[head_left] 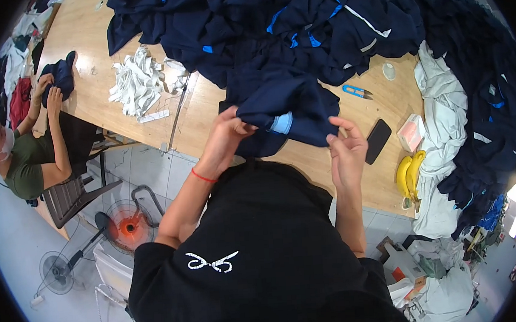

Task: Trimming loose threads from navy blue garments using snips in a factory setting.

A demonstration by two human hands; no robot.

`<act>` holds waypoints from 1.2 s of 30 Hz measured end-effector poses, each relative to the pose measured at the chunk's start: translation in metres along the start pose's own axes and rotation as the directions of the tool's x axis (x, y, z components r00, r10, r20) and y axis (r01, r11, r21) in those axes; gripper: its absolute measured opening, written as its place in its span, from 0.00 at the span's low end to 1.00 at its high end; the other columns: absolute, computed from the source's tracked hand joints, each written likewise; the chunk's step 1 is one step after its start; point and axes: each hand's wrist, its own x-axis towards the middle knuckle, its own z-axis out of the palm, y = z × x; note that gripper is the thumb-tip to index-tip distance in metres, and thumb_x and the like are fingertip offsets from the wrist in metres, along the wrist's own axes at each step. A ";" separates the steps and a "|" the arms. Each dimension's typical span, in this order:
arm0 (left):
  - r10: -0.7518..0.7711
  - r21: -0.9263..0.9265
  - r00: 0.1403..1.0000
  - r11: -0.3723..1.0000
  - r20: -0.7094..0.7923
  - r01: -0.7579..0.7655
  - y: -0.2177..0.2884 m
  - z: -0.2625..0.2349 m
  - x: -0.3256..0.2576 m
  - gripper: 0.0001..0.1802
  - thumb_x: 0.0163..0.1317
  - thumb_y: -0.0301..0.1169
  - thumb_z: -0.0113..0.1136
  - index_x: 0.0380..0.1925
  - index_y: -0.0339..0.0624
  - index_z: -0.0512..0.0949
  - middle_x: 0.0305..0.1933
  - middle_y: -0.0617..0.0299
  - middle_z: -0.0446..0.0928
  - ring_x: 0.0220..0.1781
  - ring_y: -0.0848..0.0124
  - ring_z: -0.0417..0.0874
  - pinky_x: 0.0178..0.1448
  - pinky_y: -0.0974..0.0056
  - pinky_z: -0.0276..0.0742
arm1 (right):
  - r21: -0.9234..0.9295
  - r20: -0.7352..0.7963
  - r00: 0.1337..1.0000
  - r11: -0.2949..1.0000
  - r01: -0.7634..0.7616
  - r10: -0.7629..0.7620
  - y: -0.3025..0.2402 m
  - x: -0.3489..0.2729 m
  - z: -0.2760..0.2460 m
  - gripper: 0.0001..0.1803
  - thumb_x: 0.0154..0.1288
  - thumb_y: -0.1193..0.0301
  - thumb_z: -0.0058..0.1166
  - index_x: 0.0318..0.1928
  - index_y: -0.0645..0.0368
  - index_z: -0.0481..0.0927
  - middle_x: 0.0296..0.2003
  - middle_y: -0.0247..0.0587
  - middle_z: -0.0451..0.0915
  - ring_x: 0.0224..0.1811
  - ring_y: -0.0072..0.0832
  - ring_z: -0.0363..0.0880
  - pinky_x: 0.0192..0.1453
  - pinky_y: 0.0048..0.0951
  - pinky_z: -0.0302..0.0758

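Note:
A navy blue garment (301, 101) is held up over the near edge of the table, partly folded, with a light blue patch (282, 123) showing on it. My left hand (227, 134) pinches the garment's left side between thumb and fingers; a red cord circles that wrist. At the garment's right corner, my right hand (349, 151) grips the cloth's edge near the thumb tip, its index finger stretched out. More navy cloth hangs beneath and behind the held piece.
Navy garments (296, 21) pile across the far side. Blue thread snips (357, 92), a black phone (378, 141), a tissue pack (411, 132) and bananas (410, 174) lie right. White cloth strips (137, 82) lie left. A co-worker (27, 156) handles navy cloth; a fan (128, 227) stands below.

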 end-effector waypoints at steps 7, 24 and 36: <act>0.499 0.555 0.854 0.673 0.148 -0.489 0.041 0.047 0.001 0.26 0.60 0.12 0.47 0.58 0.35 0.80 0.61 0.57 0.83 0.66 0.67 0.82 0.74 0.61 0.73 | -0.216 0.028 0.999 0.976 0.036 -0.031 0.009 -0.002 -0.019 0.13 0.56 0.95 0.50 0.32 0.64 0.80 0.34 0.34 0.77 0.40 0.20 0.74 0.47 0.21 0.67; -0.229 0.705 0.702 0.481 0.674 -0.520 0.022 0.105 0.012 0.16 0.69 0.34 0.74 0.32 0.37 0.76 0.21 0.63 0.73 0.23 0.75 0.72 0.29 0.64 0.64 | -0.313 0.433 0.861 0.851 0.421 -0.266 -0.035 0.010 0.013 0.20 0.47 0.94 0.38 0.33 0.66 0.82 0.35 0.44 0.82 0.37 0.30 0.78 0.42 0.26 0.71; 0.286 -0.188 0.915 0.953 0.284 -0.239 0.076 0.104 0.006 0.11 0.78 0.27 0.61 0.56 0.38 0.81 0.51 0.59 0.88 0.51 0.69 0.90 0.59 0.61 0.88 | -0.983 0.165 0.887 0.006 0.185 -0.431 0.054 0.115 -0.079 0.19 0.71 0.74 0.62 0.61 0.61 0.84 0.57 0.49 0.87 0.65 0.54 0.78 0.70 0.49 0.73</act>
